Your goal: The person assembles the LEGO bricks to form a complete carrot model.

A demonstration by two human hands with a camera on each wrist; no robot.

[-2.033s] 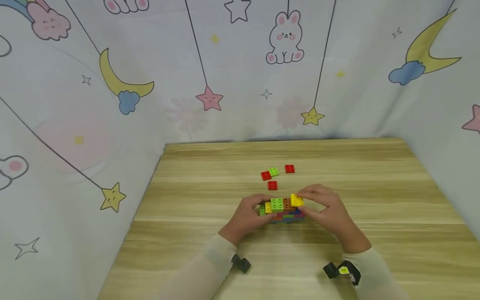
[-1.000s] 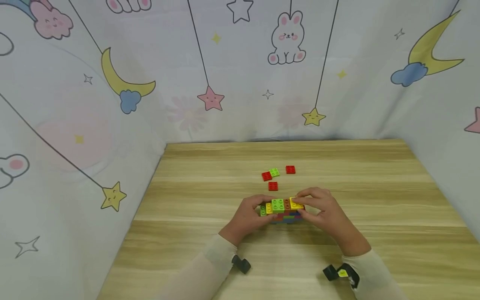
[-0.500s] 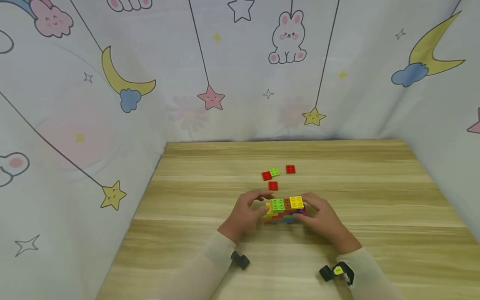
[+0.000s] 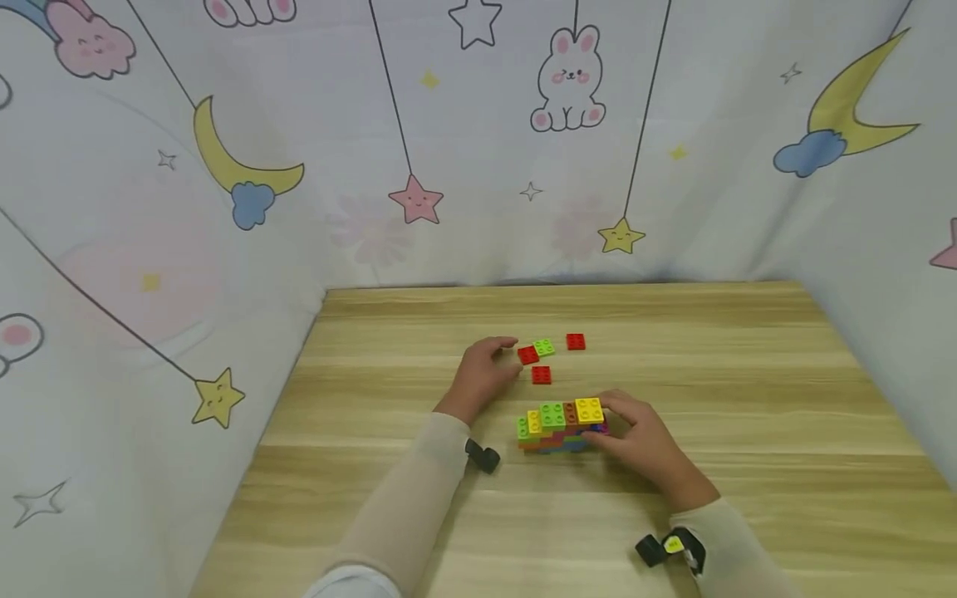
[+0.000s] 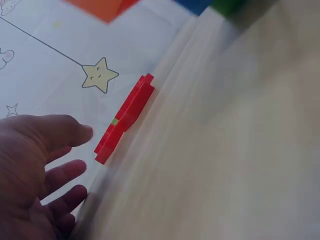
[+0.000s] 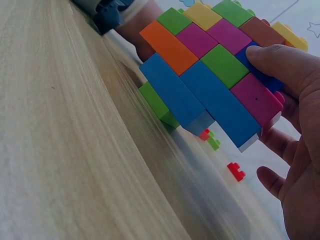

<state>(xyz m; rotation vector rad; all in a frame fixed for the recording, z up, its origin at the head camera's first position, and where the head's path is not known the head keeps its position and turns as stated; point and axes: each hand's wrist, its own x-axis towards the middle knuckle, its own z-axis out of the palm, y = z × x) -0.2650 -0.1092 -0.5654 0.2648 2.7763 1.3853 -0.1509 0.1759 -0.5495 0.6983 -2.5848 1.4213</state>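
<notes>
A built-up block of many-coloured toy bricks (image 4: 552, 415) stands on the table in front of me. My right hand (image 4: 641, 433) grips its right end, the thumb on the near side, as the right wrist view shows with the thumb on a blue brick (image 6: 264, 70). The yellow brick (image 4: 589, 410) tops that end. My left hand (image 4: 481, 375) is off the block, fingers apart with nothing between them. Its fingertips are just left of a red brick (image 4: 527, 355), which touches a lime green brick (image 4: 544, 347). Another red brick (image 4: 542, 375) lies close by.
A further red brick (image 4: 576, 341) lies at the back of the group. The wooden table (image 4: 748, 374) ends at a white curtain (image 4: 478, 241) printed with stars, moons and rabbits. A small black camera (image 4: 483, 456) is strapped to each wrist.
The yellow brick was set down onto the right end of the block and the right hand shifted to grip that end. The left hand let go of the block and moved forward to the loose bricks.
</notes>
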